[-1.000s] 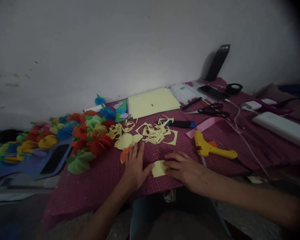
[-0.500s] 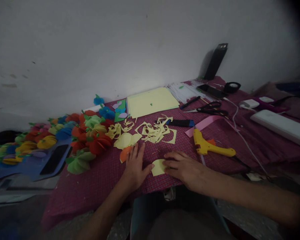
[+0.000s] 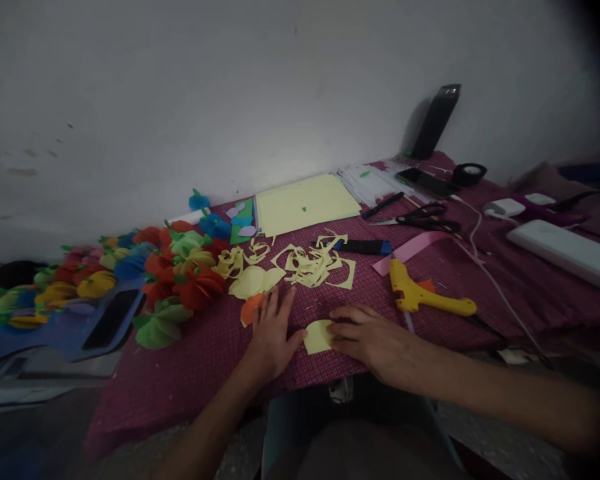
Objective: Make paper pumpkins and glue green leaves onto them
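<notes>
A small pale yellow paper piece (image 3: pixel 317 336) lies near the front edge of the cloth-covered table (image 3: pixel 180 387). My left hand (image 3: pixel 273 340) rests flat to its left with fingers spread, the thumb at the paper's left edge. From the right, the fingers of my right hand (image 3: pixel 367 340) lie over the paper's right side, slightly apart and pressing it down. An orange paper piece (image 3: pixel 253 309) sits at my left fingertips, beside yellow cut shapes (image 3: pixel 250 283). Curly yellow paper scraps (image 3: pixel 310 265) are heaped beyond both hands.
Paper pumpkins (image 3: pixel 197 287) crowd the left side. A yellow glue gun (image 3: pixel 430 299), scissors (image 3: pixel 427 218) and a box cutter (image 3: pixel 363 247) lie to the right. Yellow sheets (image 3: pixel 305 203) are stacked by the wall. A power strip (image 3: pixel 565 253) stands far right with a white cable.
The whole view has shifted very slightly. Both hands and the yellow paper piece keep the same places on the table.
</notes>
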The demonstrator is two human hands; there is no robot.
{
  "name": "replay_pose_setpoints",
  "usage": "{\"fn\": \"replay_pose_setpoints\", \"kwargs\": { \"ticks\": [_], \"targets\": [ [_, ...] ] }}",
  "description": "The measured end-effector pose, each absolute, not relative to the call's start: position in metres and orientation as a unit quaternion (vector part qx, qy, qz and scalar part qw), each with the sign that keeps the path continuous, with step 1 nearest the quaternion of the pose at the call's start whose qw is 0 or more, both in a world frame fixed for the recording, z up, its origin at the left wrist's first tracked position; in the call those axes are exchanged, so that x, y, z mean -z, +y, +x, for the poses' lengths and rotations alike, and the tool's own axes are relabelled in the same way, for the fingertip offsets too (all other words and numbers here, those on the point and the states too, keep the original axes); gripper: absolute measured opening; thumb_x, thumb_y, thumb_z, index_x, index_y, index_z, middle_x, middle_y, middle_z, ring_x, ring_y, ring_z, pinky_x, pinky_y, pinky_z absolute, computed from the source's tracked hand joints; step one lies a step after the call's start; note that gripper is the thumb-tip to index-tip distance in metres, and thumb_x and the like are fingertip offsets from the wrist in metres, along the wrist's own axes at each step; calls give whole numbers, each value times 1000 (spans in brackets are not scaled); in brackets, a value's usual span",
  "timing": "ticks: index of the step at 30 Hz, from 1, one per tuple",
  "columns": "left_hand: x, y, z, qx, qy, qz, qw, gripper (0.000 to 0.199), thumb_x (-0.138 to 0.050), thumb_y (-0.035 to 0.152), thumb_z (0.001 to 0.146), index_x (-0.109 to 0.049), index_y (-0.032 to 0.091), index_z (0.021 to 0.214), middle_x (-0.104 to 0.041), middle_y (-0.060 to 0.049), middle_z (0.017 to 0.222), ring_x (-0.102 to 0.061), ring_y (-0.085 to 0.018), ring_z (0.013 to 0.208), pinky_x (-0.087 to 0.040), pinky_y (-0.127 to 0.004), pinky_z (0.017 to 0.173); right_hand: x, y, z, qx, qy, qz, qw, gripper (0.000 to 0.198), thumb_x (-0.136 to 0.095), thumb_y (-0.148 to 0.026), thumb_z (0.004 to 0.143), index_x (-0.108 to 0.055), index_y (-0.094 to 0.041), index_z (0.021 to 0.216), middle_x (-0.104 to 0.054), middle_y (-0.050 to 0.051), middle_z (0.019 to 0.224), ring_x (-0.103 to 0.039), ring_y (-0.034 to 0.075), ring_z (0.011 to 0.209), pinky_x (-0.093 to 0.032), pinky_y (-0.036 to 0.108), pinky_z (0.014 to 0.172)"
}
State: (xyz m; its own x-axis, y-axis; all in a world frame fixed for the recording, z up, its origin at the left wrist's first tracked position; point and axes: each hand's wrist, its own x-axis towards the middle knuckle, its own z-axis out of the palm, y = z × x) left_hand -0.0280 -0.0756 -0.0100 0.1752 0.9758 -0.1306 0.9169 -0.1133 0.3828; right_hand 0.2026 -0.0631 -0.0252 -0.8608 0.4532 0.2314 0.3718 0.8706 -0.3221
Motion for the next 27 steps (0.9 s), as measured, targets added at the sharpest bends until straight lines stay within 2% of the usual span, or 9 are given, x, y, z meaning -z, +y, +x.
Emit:
{"fn": "replay_pose_setpoints", "kwargs": {
  "ticks": [7,10,13,17,20,25,27],
  "targets": [
    [6,-77,-32,-131,631,746,168,75,-56,31,80,-17,20,143,-11,-17,151,-8,-31,138,-15,-54,107,26,-63,202,-138,-955,-218,149,26,-56,-16,84,-60,-21,109,-60,2,119,-37,26,119,-29,43,100],
    [3,-77,-37,-163,629,748,134,71,-61,29,77,-28,20,139,-20,-18,149,-16,-34,137,-18,-56,106,23,-63,202,-142,-954,-219,148,27,-58,-17,82,-61,-21,109,-61,3,117,-37,26,119,-30,43,98],
    [-3,-77,-41,-211,631,739,109,57,-63,24,75,-43,20,129,-31,-18,144,-25,-33,134,-25,-54,104,23,-64,202,-143,-954,-223,143,26,-57,-17,83,-60,-20,109,-61,2,117,-37,26,119,-29,43,100],
    [-19,-79,-43,-320,627,703,94,31,-63,25,77,-58,24,108,-45,-10,134,-40,-26,126,-34,-46,101,24,-65,201,-145,-954,-222,141,26,-55,-14,83,-60,-20,109,-60,2,119,-37,25,119,-29,43,100],
    [-28,-81,-39,-367,618,681,143,28,-66,28,75,-61,26,103,-48,-7,131,-43,-24,123,-36,-42,100,23,-65,201,-147,-952,-223,148,24,-55,-16,84,-61,-21,107,-61,2,116,-38,25,118,-30,44,99],
    [-31,-82,-34,-389,604,625,305,30,-66,30,72,-62,24,101,-51,-8,129,-47,-23,119,-32,-40,101,20,-64,200,-142,-953,-224,145,23,-55,-16,84,-62,-20,106,-63,3,113,-39,25,117,-32,44,98],
    [-31,-81,-34,-405,597,586,368,29,-66,32,73,-63,23,101,-55,-7,124,-49,-23,116,-34,-39,99,20,-64,199,-142,-954,-224,141,23,-54,-16,85,-62,-20,106,-63,3,113,-39,25,117,-31,44,98]
  ]
}}
